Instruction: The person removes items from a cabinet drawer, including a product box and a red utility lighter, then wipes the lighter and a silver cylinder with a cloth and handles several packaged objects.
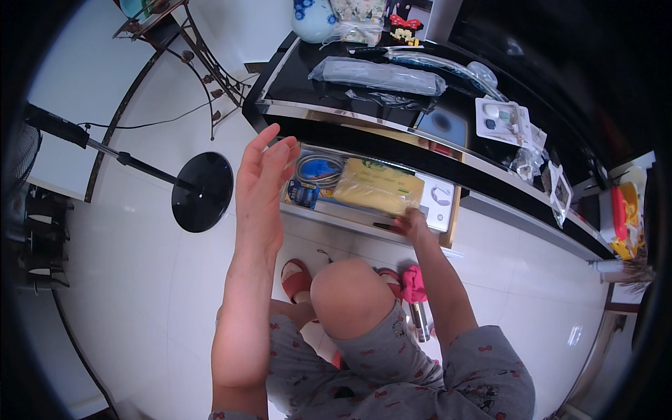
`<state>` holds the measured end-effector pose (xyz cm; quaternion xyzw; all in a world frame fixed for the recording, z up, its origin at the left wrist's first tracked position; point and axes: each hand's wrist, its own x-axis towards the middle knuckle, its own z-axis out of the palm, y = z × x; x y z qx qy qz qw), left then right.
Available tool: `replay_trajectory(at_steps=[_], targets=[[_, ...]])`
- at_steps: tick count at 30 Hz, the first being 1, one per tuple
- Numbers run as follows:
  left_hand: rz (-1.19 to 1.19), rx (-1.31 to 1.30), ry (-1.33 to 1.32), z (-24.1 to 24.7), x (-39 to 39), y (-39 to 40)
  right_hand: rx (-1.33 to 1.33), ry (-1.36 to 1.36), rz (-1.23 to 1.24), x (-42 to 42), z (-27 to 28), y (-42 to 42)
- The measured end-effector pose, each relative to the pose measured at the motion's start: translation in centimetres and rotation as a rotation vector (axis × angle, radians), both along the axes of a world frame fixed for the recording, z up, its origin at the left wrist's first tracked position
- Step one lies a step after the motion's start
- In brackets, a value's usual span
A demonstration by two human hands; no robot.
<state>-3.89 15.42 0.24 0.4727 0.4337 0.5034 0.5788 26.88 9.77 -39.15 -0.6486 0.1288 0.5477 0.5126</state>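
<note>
My right hand (pixel 413 222) grips the near right corner of a yellow package in clear plastic (pixel 379 186), which lies in a pulled-out drawer (pixel 336 214) of a black cabinet. My left hand (pixel 265 178) is raised at the drawer's left end, fingers apart, holding nothing. Beside the package, to the left, are a coiled hose in a clear bag (pixel 319 170) and a blue battery pack (pixel 303 194). On the right, a white box with a printed picture (pixel 438 203) lies in the drawer. A dark, slim object (pixel 389 227) is near the drawer front.
On the black cabinet top (pixel 294 89) lie a plastic-wrapped long item (pixel 378 75) and blister packs (pixel 503 122); a blue-white vase (pixel 313 20) stands behind. A fan's round base (pixel 202 191) is on the floor at left. By my feet are a pink cloth (pixel 414 284) and a cylinder (pixel 420 321).
</note>
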Motion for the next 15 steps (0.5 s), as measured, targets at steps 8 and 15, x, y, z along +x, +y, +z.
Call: replay_trajectory(at_steps=[8,15], targets=[[-0.039,0.002,-0.001,-0.2,0.5,-0.2,0.037,-0.194,0.019,0.7,0.9,-1.1],[-0.046,-0.014,-0.020,0.1,0.3,-0.2,0.078,-0.201,0.106,0.2,1.6,0.0]])
